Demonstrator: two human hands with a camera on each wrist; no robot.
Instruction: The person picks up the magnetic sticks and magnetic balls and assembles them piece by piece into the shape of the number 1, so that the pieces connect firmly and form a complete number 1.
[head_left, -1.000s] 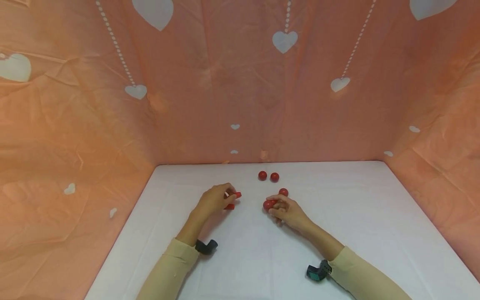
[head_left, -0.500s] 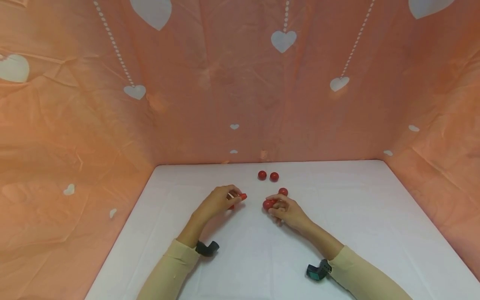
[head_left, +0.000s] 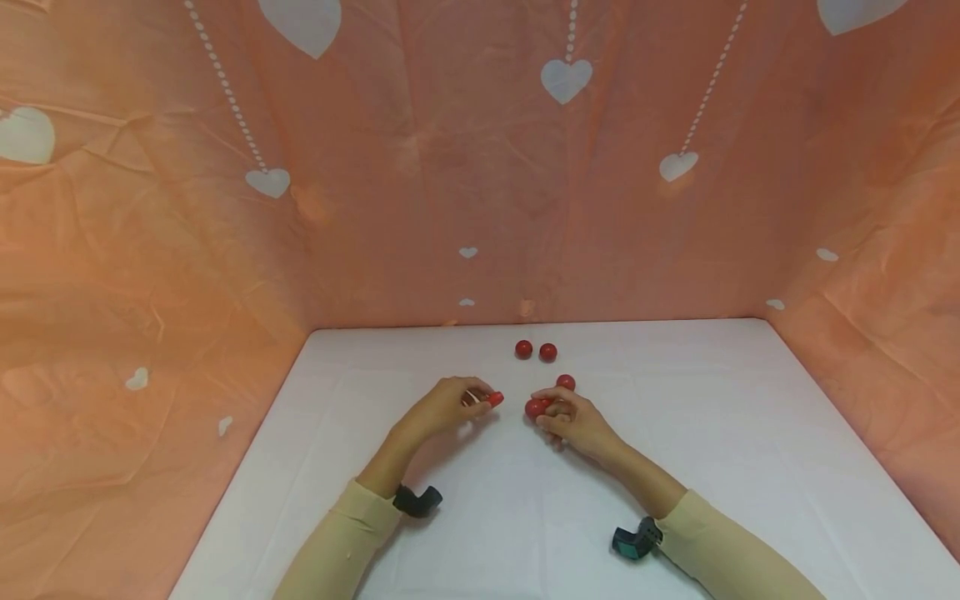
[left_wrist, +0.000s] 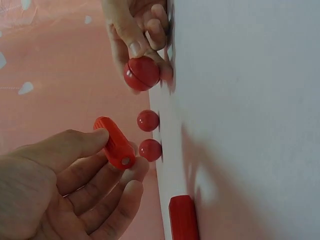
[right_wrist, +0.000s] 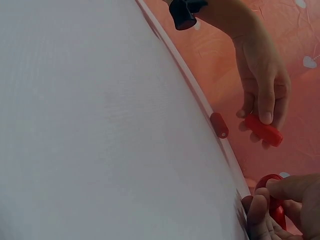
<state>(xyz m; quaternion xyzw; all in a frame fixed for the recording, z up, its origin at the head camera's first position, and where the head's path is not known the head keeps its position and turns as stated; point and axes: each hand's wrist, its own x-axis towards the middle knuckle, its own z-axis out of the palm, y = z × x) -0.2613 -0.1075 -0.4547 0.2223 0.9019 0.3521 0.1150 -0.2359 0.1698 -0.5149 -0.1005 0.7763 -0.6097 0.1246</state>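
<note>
My left hand point(head_left: 447, 406) pinches a red plastic stick point(left_wrist: 116, 145) between thumb and fingers, above the table. A small metallic dot shows at the stick's end. Another red stick point(right_wrist: 219, 125) lies on the table near that hand; the hand hides it in the head view. My right hand point(head_left: 581, 427), low over the table, grips a seamed red ball point(left_wrist: 142, 73). In the right wrist view more red shows below this ball among the fingers, partly hidden. The left hand's stick points toward the ball, with a gap between them.
A red ball point(head_left: 566, 382) sits just behind the right hand. Two more balls, one to the left point(head_left: 523, 349) and one to the right point(head_left: 548, 352), rest near the back of the white table point(head_left: 480, 533). Orange cloth point(head_left: 420, 208) with white hearts encloses the back and sides.
My left hand has moved right with its stick, closer to the ball in the right hand. The stick on the table has become hidden in the head view. The right hand stays put.
</note>
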